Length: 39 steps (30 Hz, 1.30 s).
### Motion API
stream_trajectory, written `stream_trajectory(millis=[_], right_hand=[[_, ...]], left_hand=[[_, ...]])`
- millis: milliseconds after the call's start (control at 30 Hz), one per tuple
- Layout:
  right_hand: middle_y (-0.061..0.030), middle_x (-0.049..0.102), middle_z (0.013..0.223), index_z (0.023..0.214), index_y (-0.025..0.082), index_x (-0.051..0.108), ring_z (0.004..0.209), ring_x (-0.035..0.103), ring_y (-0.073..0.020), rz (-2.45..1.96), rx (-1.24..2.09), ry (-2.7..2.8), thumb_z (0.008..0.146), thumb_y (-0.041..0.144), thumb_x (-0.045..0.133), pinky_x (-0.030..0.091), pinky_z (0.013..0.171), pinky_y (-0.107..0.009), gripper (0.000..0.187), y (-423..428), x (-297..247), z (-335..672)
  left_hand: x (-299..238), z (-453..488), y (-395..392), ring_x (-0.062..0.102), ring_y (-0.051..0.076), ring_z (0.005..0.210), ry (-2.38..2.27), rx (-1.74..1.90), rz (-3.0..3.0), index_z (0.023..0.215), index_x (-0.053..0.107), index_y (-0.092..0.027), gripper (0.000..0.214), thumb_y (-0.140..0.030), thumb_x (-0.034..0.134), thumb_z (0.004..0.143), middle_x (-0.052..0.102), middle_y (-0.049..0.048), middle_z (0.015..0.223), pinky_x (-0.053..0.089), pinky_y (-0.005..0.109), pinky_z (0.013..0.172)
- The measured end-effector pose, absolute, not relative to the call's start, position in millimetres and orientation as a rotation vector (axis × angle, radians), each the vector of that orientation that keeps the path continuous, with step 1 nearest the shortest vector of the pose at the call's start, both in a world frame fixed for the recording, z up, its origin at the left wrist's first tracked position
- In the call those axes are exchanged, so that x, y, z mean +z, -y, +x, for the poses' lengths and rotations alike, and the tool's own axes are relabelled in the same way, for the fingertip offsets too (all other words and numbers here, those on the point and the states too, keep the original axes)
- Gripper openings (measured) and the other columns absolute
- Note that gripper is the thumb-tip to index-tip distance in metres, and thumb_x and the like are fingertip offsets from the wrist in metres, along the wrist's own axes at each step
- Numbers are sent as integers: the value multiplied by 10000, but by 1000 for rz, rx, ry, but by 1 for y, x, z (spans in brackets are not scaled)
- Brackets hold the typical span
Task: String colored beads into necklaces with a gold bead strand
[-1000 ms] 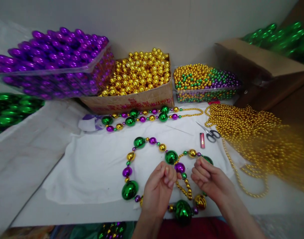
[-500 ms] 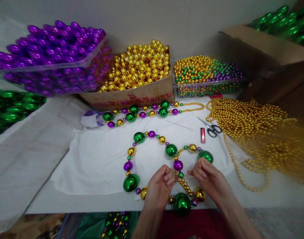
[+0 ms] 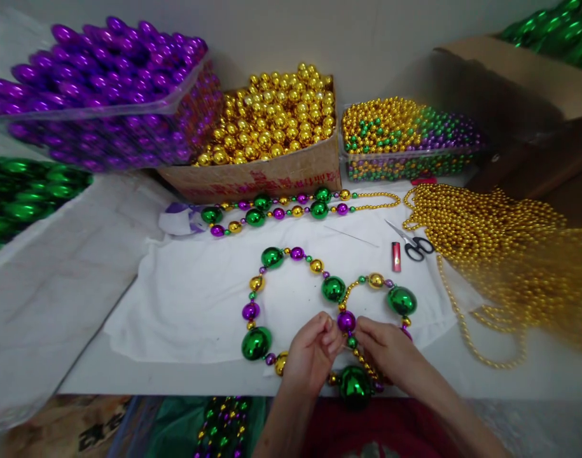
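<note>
A bead necklace [image 3: 256, 343] of large green, gold and purple balls with small beads between lies in loops at the front of the white cloth. My left hand [image 3: 314, 350] is closed at the near side of the loop, fingers curled around a thin thread that barely shows. Opposite it, my right hand [image 3: 388, 350] pinches the same thread, its fingertips beside a purple ball [image 3: 346, 320] and a small green bead. A strand of small gold beads [image 3: 364, 362] runs beneath the fingers. The right hand hides part of the necklace.
A finished-looking necklace [image 3: 278, 214] lies behind. Scissors [image 3: 415, 247], a red lighter [image 3: 396, 257] and a needle [image 3: 352, 236] rest on the cloth [image 3: 186, 299]. Gold bead strands [image 3: 491, 222] pile up right. Boxes of purple [image 3: 114, 83], gold [image 3: 276, 114] and mixed beads [image 3: 405, 133] line the back.
My right hand has moved left and slightly down, closing the gap to my left hand. The thread stretched between them is now shorter. The whole view has shifted slightly.
</note>
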State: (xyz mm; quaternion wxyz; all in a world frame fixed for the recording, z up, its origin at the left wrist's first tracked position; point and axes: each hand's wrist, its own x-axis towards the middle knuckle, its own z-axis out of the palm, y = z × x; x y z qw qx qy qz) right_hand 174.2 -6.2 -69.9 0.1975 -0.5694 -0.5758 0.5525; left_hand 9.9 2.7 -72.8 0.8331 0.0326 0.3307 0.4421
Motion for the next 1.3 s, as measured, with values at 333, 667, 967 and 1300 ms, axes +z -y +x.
stream_trajectory(millis=[333, 667, 967, 1300], right_hand=[[63, 428, 541, 687, 194, 489, 492, 363, -87, -1313, 1964, 1421, 777, 318, 619, 225, 469, -211, 201, 14, -68, 182], [26, 509, 594, 717, 172, 625, 569, 437, -108, -1397, 1818, 1667, 885, 307, 509, 269, 515, -216, 245, 24, -65, 181], [-4, 668, 731, 947, 219, 710, 628, 570, -109, -1135, 1031, 2266, 918, 184, 435, 324, 588, -234, 278, -50, 13, 174], [22, 606, 700, 984, 203, 704, 685, 562, -121, -1011, 267, 2422, 918, 231, 446, 282, 630, -248, 268, -130, 87, 155]], left_hand=[[-75, 6, 3, 320, 76, 508, -858, 936, 98, 634, 471, -152, 250, -250, 671, 748, 320, -56, 562, 289, 211, 516], [-80, -1, 14, 327, 74, 504, -881, 946, 44, 632, 478, -152, 258, -264, 666, 767, 331, -59, 557, 365, 232, 582], [6, -19, -37, 349, 86, 513, -750, 1162, 329, 625, 457, -160, 260, -177, 491, 882, 320, -41, 556, 376, 237, 584], [74, -37, -111, 388, 99, 518, -429, 1445, 580, 655, 459, -169, 311, -132, 322, 932, 338, -38, 543, 444, 276, 648]])
